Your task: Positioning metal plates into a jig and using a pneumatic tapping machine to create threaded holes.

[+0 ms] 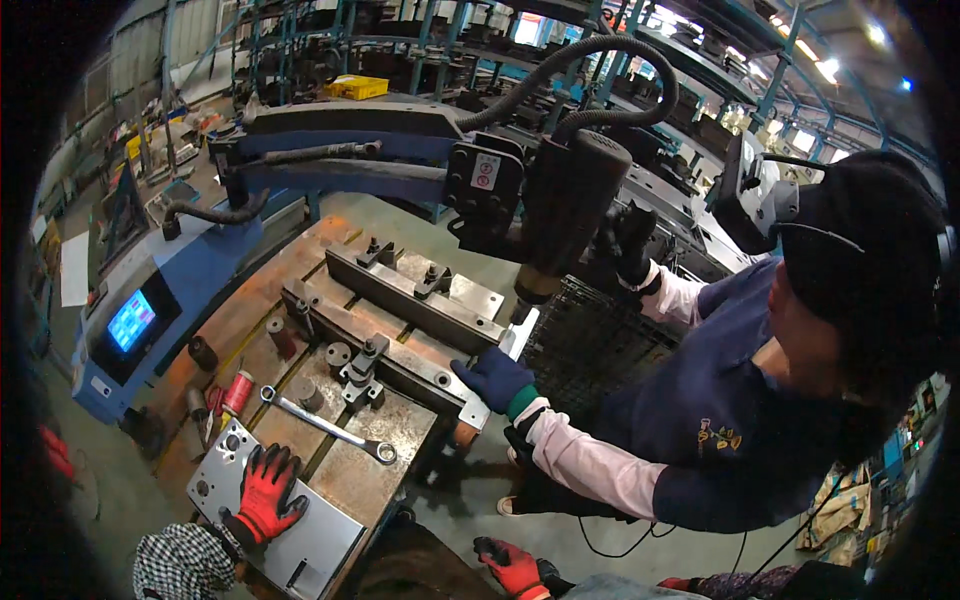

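My left hand (268, 498), in a red and black glove, lies flat with fingers spread on a grey metal plate (318, 528) with holes. The plate rests on the near end of a worn steel work table (372, 490). Low in the picture, my right hand (512, 568), gloved alike, hangs off the table with its fingers apart and nothing visible in them. Just beyond the plate lies a long ring wrench (325, 425). Beside it are a red spool-like cylinder (238, 392) and several small metal cylinders (338, 355).
At right a co-worker in a dark cap (865, 220) rests a dark-gloved hand (495, 380) on a clamped metal bar (400, 350). The other hand is at the arm-mounted machine head (575, 190). A blue arm with a lit screen (132, 320) stands left. Racks fill the back.
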Action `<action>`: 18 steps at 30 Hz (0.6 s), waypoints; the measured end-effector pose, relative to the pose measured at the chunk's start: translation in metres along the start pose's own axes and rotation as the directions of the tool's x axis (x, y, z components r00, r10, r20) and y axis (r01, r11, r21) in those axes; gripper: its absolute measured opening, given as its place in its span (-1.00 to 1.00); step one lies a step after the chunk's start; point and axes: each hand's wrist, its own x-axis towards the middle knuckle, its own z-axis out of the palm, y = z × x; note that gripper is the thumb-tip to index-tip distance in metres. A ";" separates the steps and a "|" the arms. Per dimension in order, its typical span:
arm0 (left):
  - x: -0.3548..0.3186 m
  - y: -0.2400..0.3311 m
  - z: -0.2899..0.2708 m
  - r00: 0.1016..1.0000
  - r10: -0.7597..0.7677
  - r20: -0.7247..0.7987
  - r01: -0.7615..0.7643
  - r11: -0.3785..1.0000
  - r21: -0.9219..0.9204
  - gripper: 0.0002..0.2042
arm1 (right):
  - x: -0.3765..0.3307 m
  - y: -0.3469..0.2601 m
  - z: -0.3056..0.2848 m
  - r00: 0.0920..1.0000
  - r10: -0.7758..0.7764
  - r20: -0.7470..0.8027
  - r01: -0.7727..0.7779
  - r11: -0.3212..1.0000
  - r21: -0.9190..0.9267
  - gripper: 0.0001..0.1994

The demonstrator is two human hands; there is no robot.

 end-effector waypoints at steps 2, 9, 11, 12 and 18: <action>-0.002 -0.001 0.001 1.000 -0.008 -0.007 0.008 1.000 0.016 -0.06 | 0.000 0.000 0.002 1.000 -0.006 0.007 0.006 1.000 0.003 -0.36; 0.000 -0.003 0.002 1.000 -0.010 -0.007 0.010 1.000 0.011 -0.06 | -0.002 0.002 0.005 1.000 -0.002 0.018 0.002 1.000 0.007 -0.37; 0.000 -0.006 0.005 1.000 -0.009 -0.002 0.009 1.000 0.018 -0.07 | -0.003 0.002 0.004 1.000 -0.003 0.020 0.003 1.000 0.010 -0.38; -0.002 -0.007 0.006 1.000 -0.011 -0.001 0.011 1.000 0.024 -0.07 | -0.002 0.001 0.004 1.000 -0.005 0.023 0.004 1.000 0.009 -0.38; -0.003 -0.008 0.003 1.000 -0.007 -0.004 0.007 0.999 0.048 -0.07 | -0.004 0.000 0.004 1.000 -0.004 0.030 0.004 1.000 0.011 -0.38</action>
